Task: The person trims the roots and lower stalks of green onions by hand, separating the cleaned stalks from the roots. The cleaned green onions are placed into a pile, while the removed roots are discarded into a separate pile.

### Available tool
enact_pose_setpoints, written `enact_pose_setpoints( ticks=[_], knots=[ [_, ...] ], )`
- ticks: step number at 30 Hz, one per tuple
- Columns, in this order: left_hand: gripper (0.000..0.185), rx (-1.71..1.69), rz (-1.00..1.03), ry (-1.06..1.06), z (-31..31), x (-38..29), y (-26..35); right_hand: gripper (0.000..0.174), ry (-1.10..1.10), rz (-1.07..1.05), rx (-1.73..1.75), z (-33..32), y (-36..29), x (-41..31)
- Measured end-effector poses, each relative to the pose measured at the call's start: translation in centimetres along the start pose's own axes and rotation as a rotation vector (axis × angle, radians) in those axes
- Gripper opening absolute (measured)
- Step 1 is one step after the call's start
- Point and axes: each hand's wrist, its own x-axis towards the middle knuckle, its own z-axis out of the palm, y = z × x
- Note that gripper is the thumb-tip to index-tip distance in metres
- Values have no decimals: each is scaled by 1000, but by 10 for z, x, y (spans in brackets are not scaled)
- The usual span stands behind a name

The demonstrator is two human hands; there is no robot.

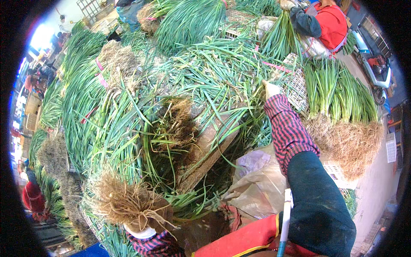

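My left hand (141, 232), in a white glove, is at the lower left, mostly hidden behind a bunch of rooted green plants (128, 199). The shaggy brown roots face up and the hand is closed around the bunch. My right hand (271, 90), in a pale glove, is extended to the far right over loose green leaves (218, 70). One fingertip points to the left; the other fingers are hidden, so I cannot see whether it grips a leaf. A pink tie strip (276, 66) lies just beyond it.
A soil-covered board (205, 154) slopes beside a dark gap before me. Plastic sheeting (257, 189) is bunched near my apron. Rooted bundles (343, 138) lie on the right, beside a white plastic crate (293, 85). Across the heap, a person in red (330, 25) handles greens.
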Motion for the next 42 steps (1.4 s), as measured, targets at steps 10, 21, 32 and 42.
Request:
enact_pose_setpoints(
  ticks=[10, 21, 32, 42],
  knots=[
    [40, 2, 82, -100, 33, 0, 4, 51, -301, -601, -315, -33, -122, -119],
    [42, 114, 177, -287, 63, 17, 32, 38, -972, -702, 158, -40, -218, -389],
    [35, -245, 221, -342, 92, 52, 13, 30, -1182, -575, 222, 40, -136, -436],
    [37, 691, 771, -304, 79, 70, 19, 48, -1276, -646, -312, 49, -145, -425]
  ],
)
